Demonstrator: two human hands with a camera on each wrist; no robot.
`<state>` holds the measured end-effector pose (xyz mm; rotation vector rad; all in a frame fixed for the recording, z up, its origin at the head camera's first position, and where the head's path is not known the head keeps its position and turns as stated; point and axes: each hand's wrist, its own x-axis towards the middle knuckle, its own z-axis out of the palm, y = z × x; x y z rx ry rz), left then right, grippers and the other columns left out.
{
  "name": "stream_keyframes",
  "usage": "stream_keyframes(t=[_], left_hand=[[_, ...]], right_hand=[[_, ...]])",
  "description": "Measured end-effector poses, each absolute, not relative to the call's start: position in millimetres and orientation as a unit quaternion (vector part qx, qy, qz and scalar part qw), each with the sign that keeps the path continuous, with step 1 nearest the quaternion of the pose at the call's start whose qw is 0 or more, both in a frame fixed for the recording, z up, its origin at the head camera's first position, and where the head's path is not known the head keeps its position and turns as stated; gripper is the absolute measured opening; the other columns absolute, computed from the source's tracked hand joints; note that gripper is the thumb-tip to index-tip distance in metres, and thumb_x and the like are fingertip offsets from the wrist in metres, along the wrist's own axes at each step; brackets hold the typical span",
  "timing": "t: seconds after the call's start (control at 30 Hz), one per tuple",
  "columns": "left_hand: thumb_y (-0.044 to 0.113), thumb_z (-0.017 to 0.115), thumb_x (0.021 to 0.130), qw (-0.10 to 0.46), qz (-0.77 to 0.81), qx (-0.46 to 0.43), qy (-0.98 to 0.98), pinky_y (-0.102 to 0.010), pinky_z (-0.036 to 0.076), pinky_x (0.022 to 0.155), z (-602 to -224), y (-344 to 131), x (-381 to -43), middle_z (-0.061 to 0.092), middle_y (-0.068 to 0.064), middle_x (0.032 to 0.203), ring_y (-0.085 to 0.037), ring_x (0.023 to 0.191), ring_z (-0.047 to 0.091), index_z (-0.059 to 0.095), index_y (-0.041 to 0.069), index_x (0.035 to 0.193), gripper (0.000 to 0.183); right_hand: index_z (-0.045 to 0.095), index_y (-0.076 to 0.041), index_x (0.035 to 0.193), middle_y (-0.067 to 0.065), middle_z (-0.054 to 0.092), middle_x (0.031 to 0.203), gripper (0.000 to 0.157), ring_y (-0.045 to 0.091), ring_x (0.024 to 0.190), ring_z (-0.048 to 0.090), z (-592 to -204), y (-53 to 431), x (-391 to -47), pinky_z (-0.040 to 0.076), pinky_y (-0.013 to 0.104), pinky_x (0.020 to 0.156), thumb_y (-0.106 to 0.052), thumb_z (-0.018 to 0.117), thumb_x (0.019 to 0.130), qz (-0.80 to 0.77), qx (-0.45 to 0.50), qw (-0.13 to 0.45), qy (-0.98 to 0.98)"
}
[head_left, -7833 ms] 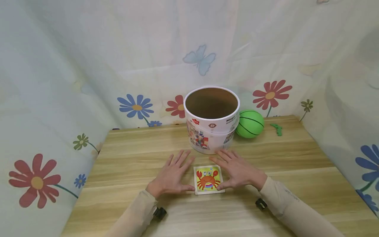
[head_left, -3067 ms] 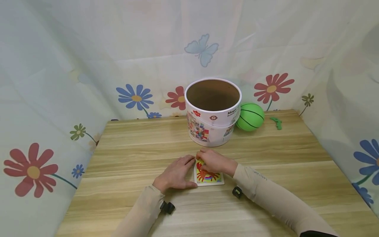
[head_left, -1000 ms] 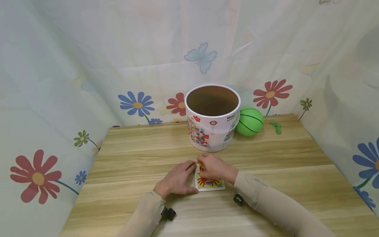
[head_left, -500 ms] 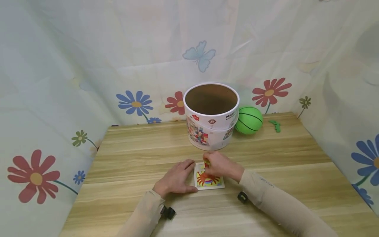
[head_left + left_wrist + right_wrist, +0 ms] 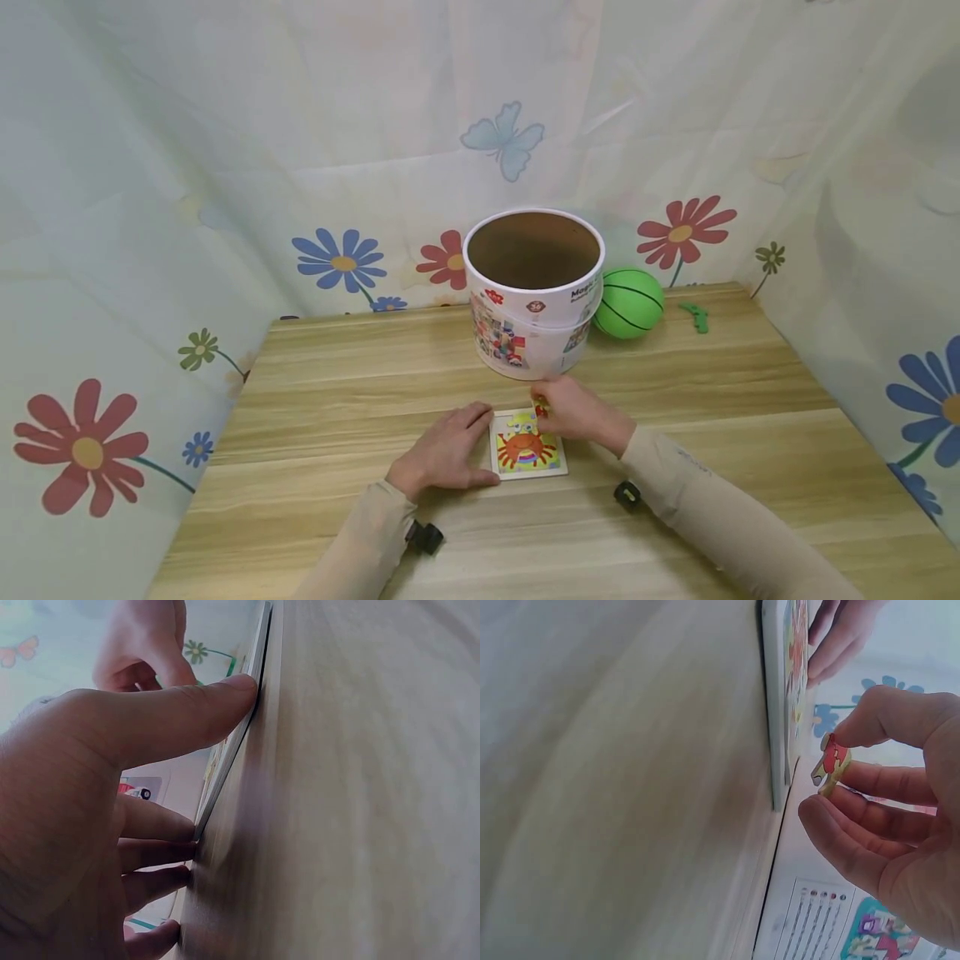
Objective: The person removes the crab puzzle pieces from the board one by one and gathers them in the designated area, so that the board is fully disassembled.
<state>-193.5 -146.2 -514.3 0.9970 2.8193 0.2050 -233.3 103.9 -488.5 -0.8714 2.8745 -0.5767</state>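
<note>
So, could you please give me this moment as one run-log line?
left hand: touching puzzle at left side | right hand: pinching piece clear of puzzle | bucket: upright behind puzzle | ball: beside bucket

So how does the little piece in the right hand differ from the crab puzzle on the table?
The loose piece is much smaller than the crab puzzle. The crab puzzle is square, while the loose piece has an irregular outline. The crab puzzle lies flat on the table, touched by the left hand; the loose piece is pinched in the right hand, off the table. Both show red and yellow printing.
</note>
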Motion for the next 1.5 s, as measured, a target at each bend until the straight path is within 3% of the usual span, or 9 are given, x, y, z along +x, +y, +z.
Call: stream_keyframes(t=[0.4,0.93,1.5], left_hand=[[0.067,0.065,0.079,0.071,0.075,0.334,0.937,-0.044,0.028,0.119,-514,-146,-195,0.032,-0.009,0.156,-0.025,0.143,0.031,0.036,0.004,0.15,0.1],[0.068,0.065,0.078,0.067,0.079,0.333,0.937,-0.043,0.028,0.118,-518,-146,-196,0.033,-0.008,0.156,-0.025,0.143,0.032,0.035,0.005,0.151,0.1],[0.068,0.064,0.079,0.073,0.078,0.328,0.939,-0.043,0.027,0.119,-517,-146,-195,0.031,-0.007,0.156,-0.024,0.144,0.03,0.034,0.007,0.151,0.1]], right_hand=[[0.067,-0.007,0.1,0.0,0.059,0.086,0.033,0.015,0.076,0.053,-491,122,-234,0.05,0.028,0.067,-0.014,0.078,0.07,-0.188,-0.244,0.058,0.95],[0.062,-0.009,0.084,0.002,0.055,0.081,0.023,0.017,0.07,0.05,-491,137,-234,0.045,0.026,0.057,-0.016,0.079,0.071,-0.196,-0.203,0.062,0.957],[0.063,-0.007,0.085,0.003,0.054,0.08,0.024,0.018,0.072,0.051,-496,143,-239,0.046,0.028,0.059,-0.013,0.078,0.067,-0.17,-0.197,0.063,0.963]])
